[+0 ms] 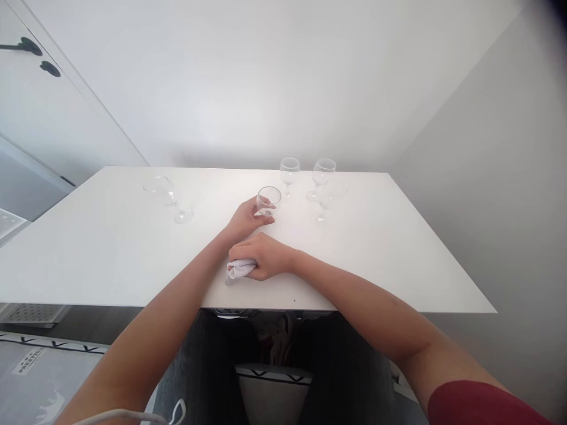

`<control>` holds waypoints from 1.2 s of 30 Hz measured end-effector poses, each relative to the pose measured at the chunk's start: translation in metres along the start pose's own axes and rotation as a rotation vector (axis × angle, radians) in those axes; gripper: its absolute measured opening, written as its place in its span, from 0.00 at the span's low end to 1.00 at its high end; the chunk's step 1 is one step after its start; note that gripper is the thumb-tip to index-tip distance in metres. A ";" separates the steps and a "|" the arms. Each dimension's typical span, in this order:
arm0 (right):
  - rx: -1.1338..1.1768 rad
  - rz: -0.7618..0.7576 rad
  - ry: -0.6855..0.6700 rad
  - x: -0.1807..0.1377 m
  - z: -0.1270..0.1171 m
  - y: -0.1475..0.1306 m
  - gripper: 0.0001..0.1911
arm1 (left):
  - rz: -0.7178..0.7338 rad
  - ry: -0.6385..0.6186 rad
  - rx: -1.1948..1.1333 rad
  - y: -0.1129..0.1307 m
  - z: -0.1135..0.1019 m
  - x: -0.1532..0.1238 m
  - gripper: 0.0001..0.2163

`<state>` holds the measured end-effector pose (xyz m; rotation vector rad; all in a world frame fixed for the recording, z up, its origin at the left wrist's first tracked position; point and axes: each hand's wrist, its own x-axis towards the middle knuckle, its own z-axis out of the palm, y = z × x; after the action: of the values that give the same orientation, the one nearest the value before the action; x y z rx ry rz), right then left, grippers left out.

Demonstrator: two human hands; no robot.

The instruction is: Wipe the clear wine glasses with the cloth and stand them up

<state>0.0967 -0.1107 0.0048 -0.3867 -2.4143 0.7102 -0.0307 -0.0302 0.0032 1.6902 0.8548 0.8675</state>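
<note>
Clear glass is the material of every vessel on the white tabletop (110, 254). The left hand (245, 219) reaches forward across it, and its grip is closed about the stem and lower bowl of a small stemmed glass (268, 202) that stands upright near the middle of the tabletop; holding it low down steadies the glass, by my judgement. The right hand (266, 257) rests on the tabletop just behind the left, nearer the person, its grip clamped on a bunched white cloth (239, 270), which pokes out on the thumb side. The cloth lies against the surface, kept compact in the fist.

Count of glasses: five in all. One is in the left hand. Two stand upright at the far edge, side by side (289, 172) (323, 174). One more (330, 198) sits just in front of the pair; it is faint against the white and I cannot tell its attitude with certainty. One lies tipped on its side (166, 195), well apart to the left, its foot toward the person.

Count of cloths: one. No other person's hands are visible.
</note>
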 end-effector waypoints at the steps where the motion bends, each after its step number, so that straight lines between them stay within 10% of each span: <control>1: -0.004 0.001 0.005 0.000 0.000 0.000 0.01 | 0.002 0.005 0.014 -0.002 0.000 0.001 0.21; 9: -0.040 0.034 0.005 0.000 -0.002 0.000 0.04 | -0.008 0.040 0.440 -0.002 -0.004 -0.001 0.12; 29: -0.052 0.071 -0.032 0.001 -0.005 0.002 0.01 | 0.085 -0.207 0.233 0.007 0.001 -0.009 0.18; 36: 0.340 0.114 0.116 0.001 -0.012 0.014 0.08 | 0.107 -0.156 0.280 -0.004 -0.005 -0.005 0.23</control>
<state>0.1043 -0.0940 0.0054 -0.4136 -2.1249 1.0966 -0.0378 -0.0313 -0.0007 2.0349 0.8133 0.7000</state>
